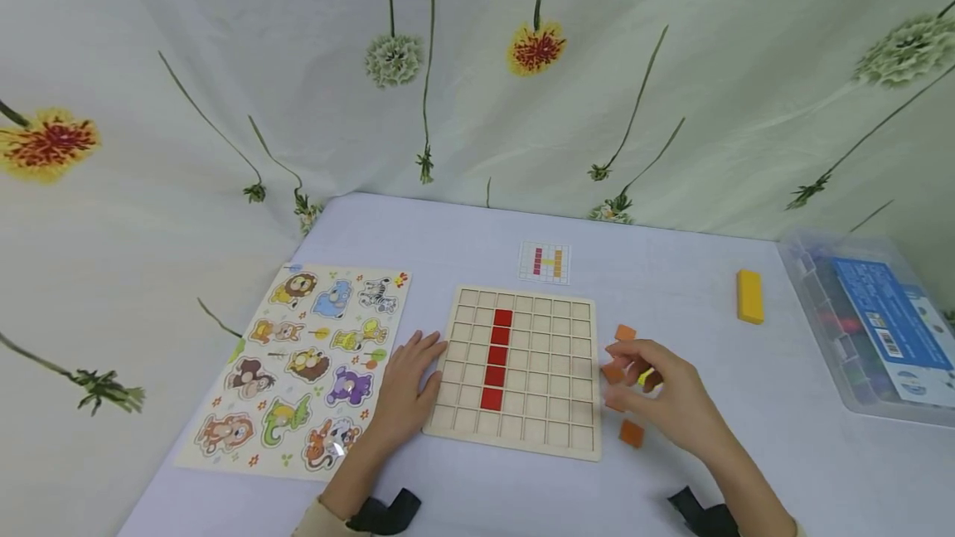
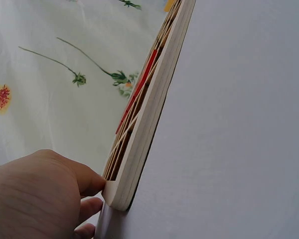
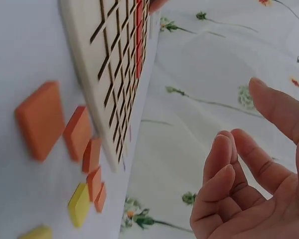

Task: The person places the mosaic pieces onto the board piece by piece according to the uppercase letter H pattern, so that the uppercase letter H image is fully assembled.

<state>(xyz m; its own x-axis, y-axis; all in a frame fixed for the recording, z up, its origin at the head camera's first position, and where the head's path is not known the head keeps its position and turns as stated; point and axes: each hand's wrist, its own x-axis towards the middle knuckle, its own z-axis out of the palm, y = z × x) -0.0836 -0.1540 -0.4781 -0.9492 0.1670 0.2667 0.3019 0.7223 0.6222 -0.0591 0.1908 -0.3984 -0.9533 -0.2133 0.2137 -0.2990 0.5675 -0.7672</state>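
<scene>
A wooden grid board (image 1: 537, 404) lies flat with several red square tiles (image 1: 496, 355) set in one column. My left hand (image 1: 406, 388) rests at the board's left edge, its thumb and fingertips touching the rim. My right hand (image 1: 667, 392) hovers by the board's right side, over loose orange tiles (image 1: 632, 433). In the right wrist view its thumb and fingers are apart and loosely bent, with nothing between them. Yellow tiles (image 3: 79, 204) lie among the orange ones (image 3: 41, 122), partly hidden by the hand in the head view.
Behind the board lies a small pattern card (image 1: 545, 262) with coloured squares. An animal picture board (image 1: 298, 371) is on the left. A yellow block (image 1: 749, 297) and a clear plastic case (image 1: 828, 355) holding a blue packet stand on the right. A floral cloth hangs behind the table.
</scene>
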